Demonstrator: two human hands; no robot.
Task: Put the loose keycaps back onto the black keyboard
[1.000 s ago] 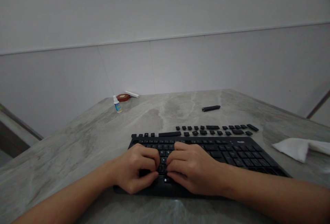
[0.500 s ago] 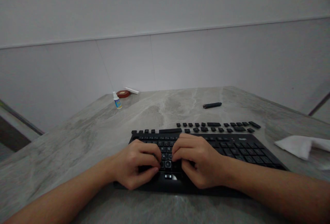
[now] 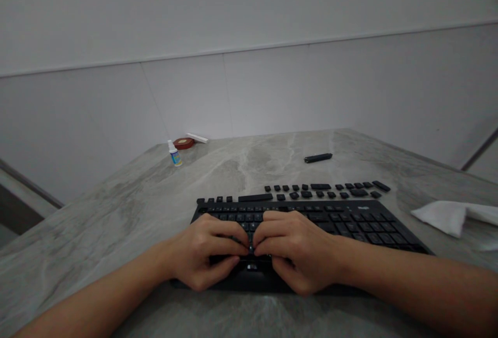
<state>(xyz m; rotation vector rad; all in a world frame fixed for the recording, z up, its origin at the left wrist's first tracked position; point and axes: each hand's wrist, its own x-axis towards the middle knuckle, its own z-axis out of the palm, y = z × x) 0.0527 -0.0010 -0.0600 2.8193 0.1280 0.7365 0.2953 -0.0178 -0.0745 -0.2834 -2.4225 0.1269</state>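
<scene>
A black keyboard lies on the grey marbled table in front of me. My left hand is curled over its left-middle part, fingertips down among the lower rows. My right hand bends over the keys from the other side. The fingertips of both hands almost meet at the same spot, hiding the keys there and anything small between them. Both thumbs sit lower, near the keyboard's front edge. Behind the keyboard lie loose black keycaps in two rough rows, with a long bar-shaped keycap among them.
A dark pen-like tool rests farther back on the table. At the far left a small white spray bottle stands by a reddish-brown case and a white strip. A white cloth lies at the right.
Half a second ago the hands were farther apart, showing keys and a round-marked spot between them. Now the fingertips have come together over that spot. The view has shifted slightly.
</scene>
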